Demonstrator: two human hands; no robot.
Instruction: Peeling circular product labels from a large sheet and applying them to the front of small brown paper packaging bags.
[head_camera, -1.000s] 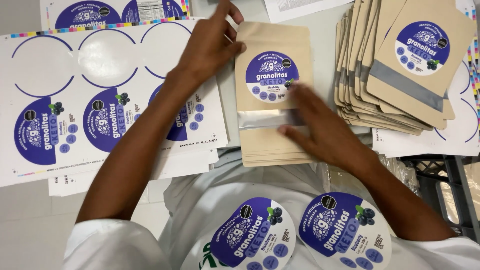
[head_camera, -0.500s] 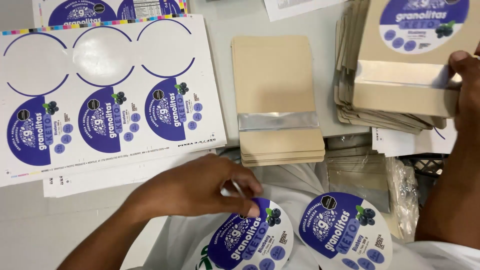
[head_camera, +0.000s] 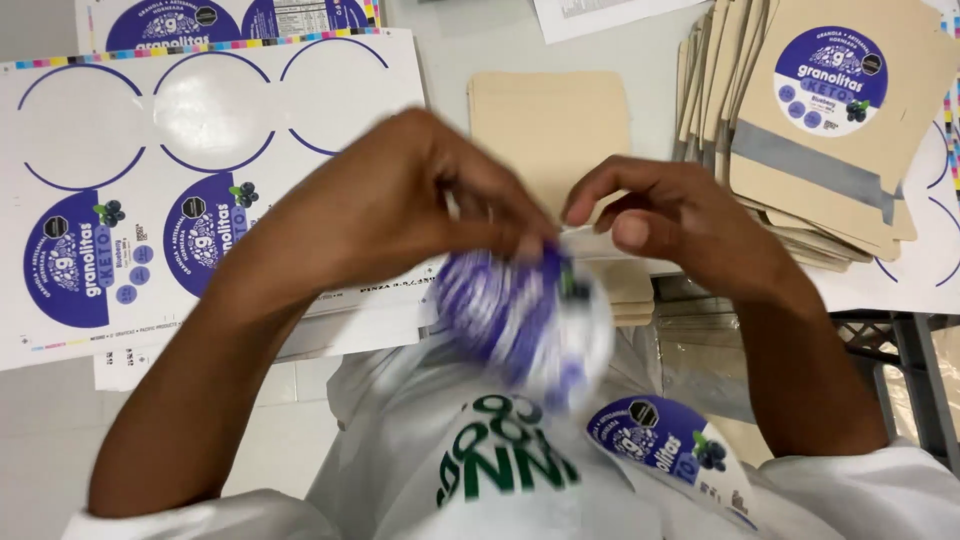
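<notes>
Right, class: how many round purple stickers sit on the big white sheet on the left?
2 visible: one sticker at the sheet's left edge, a second sticker beside it on its right. The left hand covers the next spot, so a third may be hidden.

Your round label (head_camera: 525, 320) looks like glossy printed paper; the backing sheet (head_camera: 210, 110) shines smooth and slick, the pouches (head_camera: 548, 125) are matt kraft paper, one (head_camera: 830, 150) with a dull grey strip
</notes>
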